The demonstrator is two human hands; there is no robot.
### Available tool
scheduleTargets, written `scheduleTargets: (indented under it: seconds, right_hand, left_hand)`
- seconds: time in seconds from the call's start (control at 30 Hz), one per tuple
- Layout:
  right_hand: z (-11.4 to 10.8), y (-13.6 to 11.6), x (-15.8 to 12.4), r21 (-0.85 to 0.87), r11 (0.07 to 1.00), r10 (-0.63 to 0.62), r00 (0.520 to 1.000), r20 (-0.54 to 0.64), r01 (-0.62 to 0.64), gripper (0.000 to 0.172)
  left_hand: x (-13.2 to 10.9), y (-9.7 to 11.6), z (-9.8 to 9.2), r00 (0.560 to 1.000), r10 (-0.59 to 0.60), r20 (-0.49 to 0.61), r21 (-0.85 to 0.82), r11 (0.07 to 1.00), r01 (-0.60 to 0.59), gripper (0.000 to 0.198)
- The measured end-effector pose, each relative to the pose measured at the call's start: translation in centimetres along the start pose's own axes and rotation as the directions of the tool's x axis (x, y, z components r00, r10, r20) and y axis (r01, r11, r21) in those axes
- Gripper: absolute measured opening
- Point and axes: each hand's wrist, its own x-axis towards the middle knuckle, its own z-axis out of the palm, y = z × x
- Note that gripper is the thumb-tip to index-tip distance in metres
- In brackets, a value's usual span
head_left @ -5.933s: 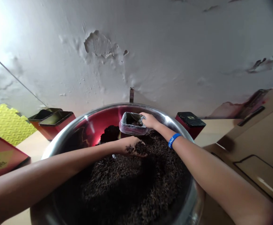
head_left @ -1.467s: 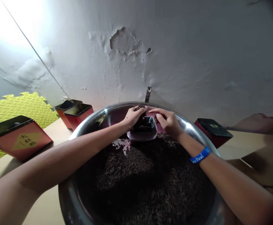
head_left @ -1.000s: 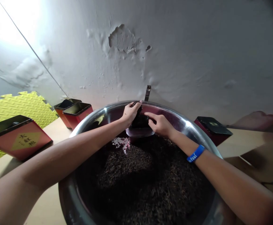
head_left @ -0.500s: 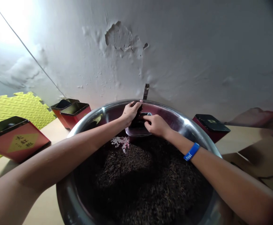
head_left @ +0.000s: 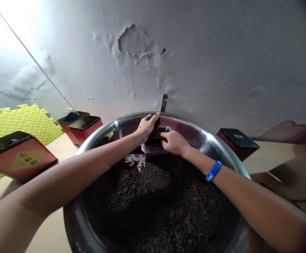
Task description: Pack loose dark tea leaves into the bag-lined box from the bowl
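Observation:
My left hand [head_left: 148, 127] is closed around a handful of dark tea leaves [head_left: 157, 123], held over a square tin [head_left: 153, 151] with a pale rim and reddish wall. My right hand [head_left: 176, 141] is at the tin's right side, its index finger reaching over the mouth just below the leaves. Its other fingers are curled, and whatever they pinch is hidden. The tin stands in the far part of a big steel basin [head_left: 88, 140]. Loose dark tea [head_left: 142, 188] covers the basin's bottom.
An open red tin with a yellow label [head_left: 28, 160] stands at left, two more open tins [head_left: 86, 123] behind it. A tin with a dark lid [head_left: 238, 137] is at right, near a cardboard box [head_left: 287, 172]. The peeling wall [head_left: 195, 70] rises behind the basin.
My right index finger has shifted slightly at the tin's mouth, and my right wrist has turned a little. My left hand keeps its handful of leaves in nearly the same place.

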Motion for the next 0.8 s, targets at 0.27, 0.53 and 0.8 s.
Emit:
scheduleTargets:
  seconds: [0.27, 0.53, 0.8]
  right_hand:
    - [0.13, -0.06, 0.17, -0.053, 0.999, -0.008, 1.000, 0.029, 0.009, 0.037]
    - [-0.14, -0.36, 0.22, -0.089, 0.996, 0.007, 1.000, 0.002, -0.007, 0.037]
    - [-0.25, -0.77, 0.36, -0.121, 0.992, 0.041, 0.999, -0.022, -0.043, 0.033]
  left_hand:
    - [-0.39, 0.25, 0.42, 1.000, -0.015, 0.025, 0.013, 1.000, 0.014, 0.032]
    - [-0.33, 0.09, 0.36, 1.000, -0.004, 0.013, 0.023, 1.000, 0.003, 0.032]
    - [-0.50, 0.16, 0.53, 1.000, 0.000, 0.002, 0.047, 0.999, 0.000, 0.033]
